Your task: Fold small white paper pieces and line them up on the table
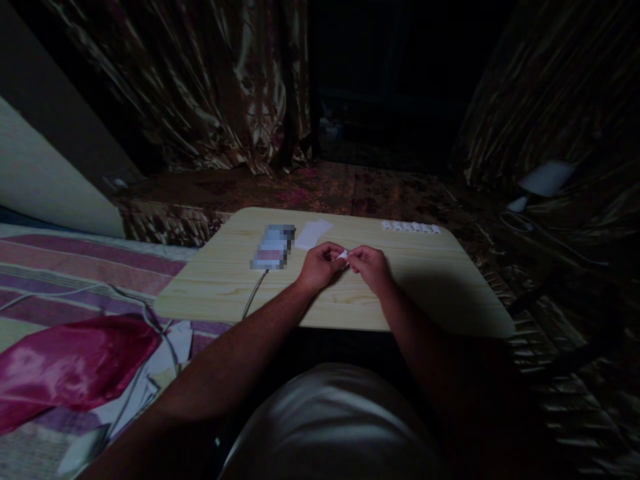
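Over the wood-grain tabletop (280,297), the left hand (319,268) and right hand (371,267) are pinching a small white paper piece (343,255), the row of white pieces (411,227) apparently standing finished, flat paper sheets (310,235) seemingly remaining.

And it's a home we're in, a bedroom by the look of it! Over at nine o'clock, a bed cover (35,257) in pink, purple and cream stripes, with glossy magenta fabric (85,363) bunched on it at eight. Swing up to eleven: a shiny gold-brown patterned curtain (250,87) in deep folds, its twin, a dim brown drape (545,80), at two. Dead ahead at twelve, a ledge draped in dark floral cloth (300,187)! And towards three, what looks like a white-shaded lamp (547,178).
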Demonstrator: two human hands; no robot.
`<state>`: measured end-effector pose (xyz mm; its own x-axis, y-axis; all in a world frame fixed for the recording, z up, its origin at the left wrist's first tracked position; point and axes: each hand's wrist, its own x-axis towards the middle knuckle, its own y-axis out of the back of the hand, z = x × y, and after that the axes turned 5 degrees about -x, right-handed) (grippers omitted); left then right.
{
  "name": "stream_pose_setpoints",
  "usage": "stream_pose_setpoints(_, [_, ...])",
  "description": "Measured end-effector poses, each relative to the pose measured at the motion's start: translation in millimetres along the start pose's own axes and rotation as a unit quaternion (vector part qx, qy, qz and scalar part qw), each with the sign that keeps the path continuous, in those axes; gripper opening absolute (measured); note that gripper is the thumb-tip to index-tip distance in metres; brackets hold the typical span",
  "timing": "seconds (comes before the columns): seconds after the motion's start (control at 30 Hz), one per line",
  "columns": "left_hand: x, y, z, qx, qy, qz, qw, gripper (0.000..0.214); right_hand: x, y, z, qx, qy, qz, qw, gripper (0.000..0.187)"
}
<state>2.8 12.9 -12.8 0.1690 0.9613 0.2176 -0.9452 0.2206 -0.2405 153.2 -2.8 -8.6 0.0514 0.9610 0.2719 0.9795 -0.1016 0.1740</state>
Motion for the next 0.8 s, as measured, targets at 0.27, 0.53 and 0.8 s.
stream_pose_setpoints(0.27, [2.3,1.8,-5.1,-0.012,-0.006,-0.021,1.000,0.035,1.9,-1.5,2.7,-0.018,0.014,0.015,1.000,0.013])
stream_pose_setpoints(0.53, [0.9,2.6,-2.1,-0.003,-0.010,-0.037,0.999,0.044,1.2,-2.2,1.3,-0.003,-0.006,0.001,1.000,0.017])
stream_pose_setpoints(0.8, [-1.3,0.5,1.0,0.010,-0.012,-0.044,0.999,0.046,2.5,-0.8,2.9,-0.010,-0.008,-0.003,1.000,0.016])
